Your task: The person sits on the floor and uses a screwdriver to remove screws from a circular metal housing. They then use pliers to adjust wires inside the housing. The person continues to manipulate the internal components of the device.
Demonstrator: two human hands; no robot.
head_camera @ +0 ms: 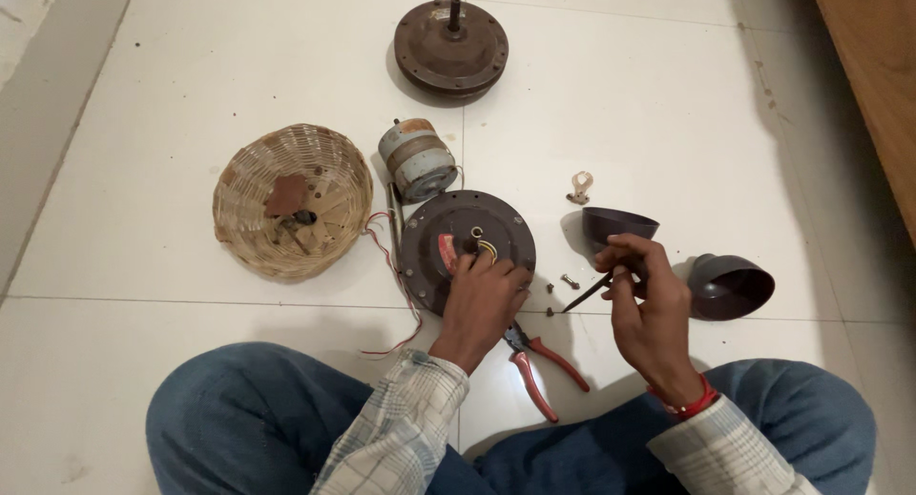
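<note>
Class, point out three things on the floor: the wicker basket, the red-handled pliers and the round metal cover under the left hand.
wicker basket (250, 185), head view, woven rim
red-handled pliers (546, 373), head view, handles
round metal cover (434, 230), head view, bare top face

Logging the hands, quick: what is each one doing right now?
Left hand: fingers curled, resting on the round motor cover; no clear grip.
Right hand: closed on a thin dark tool.
</note>
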